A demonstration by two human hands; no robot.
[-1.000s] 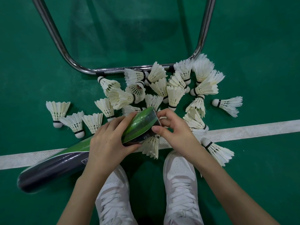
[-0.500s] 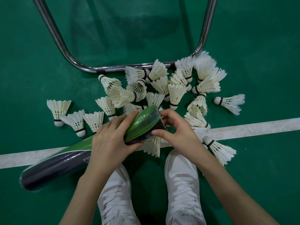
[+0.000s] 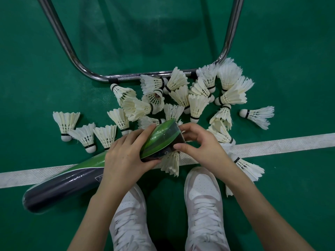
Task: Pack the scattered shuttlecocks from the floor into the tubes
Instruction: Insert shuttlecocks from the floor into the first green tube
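A long green and dark blue tube [image 3: 72, 185] slants from lower left up to the middle, its far end raised. My left hand [image 3: 125, 156] grips the tube just below that end. My right hand [image 3: 201, 144] has its fingers curled around the tube's mouth [image 3: 178, 136]; what they pinch there is hidden. Several white feather shuttlecocks lie in a heap [image 3: 181, 95] beyond the tube. One shuttlecock [image 3: 171, 163] lies just under the mouth, on the white line.
A chrome U-shaped bar [image 3: 126, 77] rests on the green floor behind the heap. A white court line [image 3: 272, 145] crosses the view. Loose shuttlecocks lie at the left [image 3: 66, 124] and right [image 3: 257, 115]. My white shoes [image 3: 203, 201] stand below my hands.
The tube's raised end and both hands have shifted slightly up and right. My right fingers have kept working at the mouth. The shuttlecocks on the floor have stayed put.
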